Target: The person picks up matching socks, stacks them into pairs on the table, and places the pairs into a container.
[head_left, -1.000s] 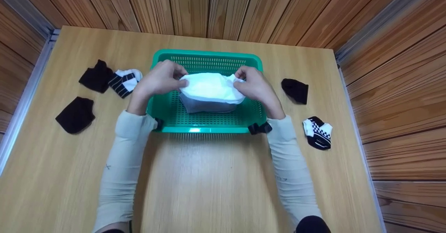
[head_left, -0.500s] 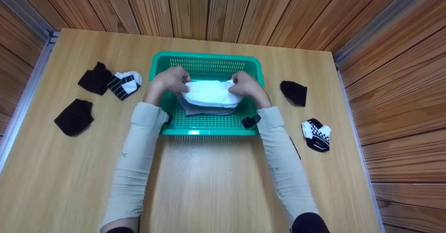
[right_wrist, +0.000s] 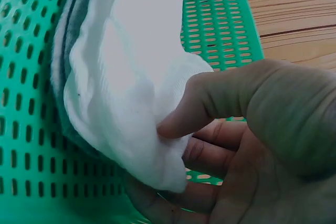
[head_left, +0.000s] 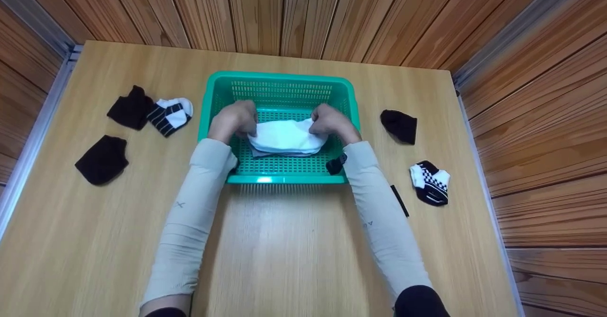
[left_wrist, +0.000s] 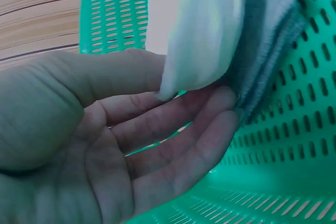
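White cloth (head_left: 284, 136), knit and sock-like, is inside the green basket (head_left: 280, 75), held over a folded gray cloth (left_wrist: 265, 30), whose edge shows on the side toward the desk's near edge. Basket stands on the desk (head_left: 284, 241), close to the far edge and about midway between the side edges. Left hand (head_left: 237, 120): thumb over one end of the white cloth, fingers behind it, a pinch. Right hand (head_left: 329, 120): thumb pressed into the other end, fingers curled beneath, likewise a pinch. Whether the gray cloth bears the white one's full weight cannot be told. Toward the far left corner: a black sock (head_left: 130, 108) touching a striped sock (head_left: 170, 116); another dark sock (head_left: 102, 160) nearer the left edge. Toward the right edge: a small black sock (head_left: 399, 126) and, nearer the person, a checkered sock (head_left: 430, 183). Risks, as judged: uneven release would likely leave the white cloth skewed on the gray; fingers hooked under an end could drag it, or shift the gray layer, on withdrawal. The loose fold at the right end looks soft enough to flop or bunch if the thumb lifts first. Sleeves pass close over the basket's near rim; a snag there could pull the basket toward the near edge.
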Available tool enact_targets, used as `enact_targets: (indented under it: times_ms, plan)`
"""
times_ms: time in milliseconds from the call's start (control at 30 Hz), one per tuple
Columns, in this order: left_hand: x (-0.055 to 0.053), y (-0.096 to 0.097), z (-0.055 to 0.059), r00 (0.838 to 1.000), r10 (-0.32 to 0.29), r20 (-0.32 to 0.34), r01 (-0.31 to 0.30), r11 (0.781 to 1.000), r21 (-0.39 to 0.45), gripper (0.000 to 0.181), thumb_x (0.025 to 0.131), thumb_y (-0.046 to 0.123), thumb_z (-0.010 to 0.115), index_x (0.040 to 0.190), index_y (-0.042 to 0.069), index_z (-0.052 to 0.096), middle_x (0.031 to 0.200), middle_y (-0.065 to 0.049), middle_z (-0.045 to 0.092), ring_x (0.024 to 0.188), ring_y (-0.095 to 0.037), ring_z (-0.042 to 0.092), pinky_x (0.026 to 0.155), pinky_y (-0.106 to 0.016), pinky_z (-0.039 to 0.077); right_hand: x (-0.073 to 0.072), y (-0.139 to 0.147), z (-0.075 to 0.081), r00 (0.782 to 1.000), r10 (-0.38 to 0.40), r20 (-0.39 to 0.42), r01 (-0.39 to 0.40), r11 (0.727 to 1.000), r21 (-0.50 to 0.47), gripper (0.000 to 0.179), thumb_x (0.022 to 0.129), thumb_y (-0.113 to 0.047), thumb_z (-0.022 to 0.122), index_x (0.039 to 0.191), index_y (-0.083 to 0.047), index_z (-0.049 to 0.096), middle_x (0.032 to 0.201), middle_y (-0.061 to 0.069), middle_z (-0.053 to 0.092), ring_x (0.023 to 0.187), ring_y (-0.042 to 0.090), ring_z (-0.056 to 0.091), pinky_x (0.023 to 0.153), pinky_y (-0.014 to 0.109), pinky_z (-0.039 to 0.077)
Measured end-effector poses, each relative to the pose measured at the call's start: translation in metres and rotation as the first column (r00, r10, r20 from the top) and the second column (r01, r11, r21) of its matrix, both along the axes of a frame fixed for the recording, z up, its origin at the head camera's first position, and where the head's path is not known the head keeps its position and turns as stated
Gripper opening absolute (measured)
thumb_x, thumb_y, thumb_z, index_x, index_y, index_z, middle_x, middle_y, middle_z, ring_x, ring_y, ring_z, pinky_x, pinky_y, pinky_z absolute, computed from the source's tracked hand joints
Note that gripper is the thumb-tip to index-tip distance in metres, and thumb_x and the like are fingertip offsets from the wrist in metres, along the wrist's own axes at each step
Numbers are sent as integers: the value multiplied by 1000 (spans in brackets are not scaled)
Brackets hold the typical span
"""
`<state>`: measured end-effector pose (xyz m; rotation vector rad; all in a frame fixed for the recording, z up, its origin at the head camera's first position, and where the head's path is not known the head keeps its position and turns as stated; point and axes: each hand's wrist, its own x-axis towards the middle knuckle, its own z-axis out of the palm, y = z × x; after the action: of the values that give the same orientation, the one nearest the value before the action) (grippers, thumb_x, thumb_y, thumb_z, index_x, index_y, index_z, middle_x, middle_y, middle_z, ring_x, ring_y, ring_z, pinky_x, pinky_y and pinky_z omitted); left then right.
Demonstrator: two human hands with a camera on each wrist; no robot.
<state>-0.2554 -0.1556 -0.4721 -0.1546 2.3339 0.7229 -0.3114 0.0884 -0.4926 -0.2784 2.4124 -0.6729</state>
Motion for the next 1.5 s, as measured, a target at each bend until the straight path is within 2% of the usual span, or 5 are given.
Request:
enact_targets:
  times_ms: [300,767,900,1067,1500]
  plan:
    - [-4,0,-11,999,2,45,0,999,-36,31,100,10,68,128,5,58,119,-14,60,96,-28,64,72,-31,56,4,-1,-5,995,-49,84,42,996,85,12,94,-6,68,103,-11,61,96,3,51,75,19,48,65,31,41]
    - [-4,-4,-7,999,15,50,-15,1000,-5,29,99,14,71,124,6,60,116,-11,60,97,-27,61,82,-34,57,3,-2,-2,997,-32,64,29,999,37,31,91,-4,68,72,-15,46,70,-2,36,59,16,36,55,30,32]
    - [-4,-5,0,999,-21,34,22,1000,-8,25,99,20,73,119,6,65,106,-9,60,90,-25,59,76,-32,50,4,0,7,999,-34,27,33,999,39,7,93,-8,70,96,-9,64,96,5,56,78,21,49,66,32,41]
    - [-1,-7,15,998,-67,-2,67,997,-33,26,101,27,70,116,7,63,100,-7,55,87,-24,52,74,-33,42,4,4,18,999,-48,2,48,999,-8,32,94,-12,72,124,-2,65,126,12,61,96,23,53,76,34,46]
    - [16,-12,56,986,-101,-132,97,995,-34,31,103,29,65,121,4,64,103,-9,58,92,-24,50,84,-39,46,15,29,48,991,28,-134,-56,976,-208,37,99,-21,72,129,0,65,132,18,65,122,33,60,103,48,51]
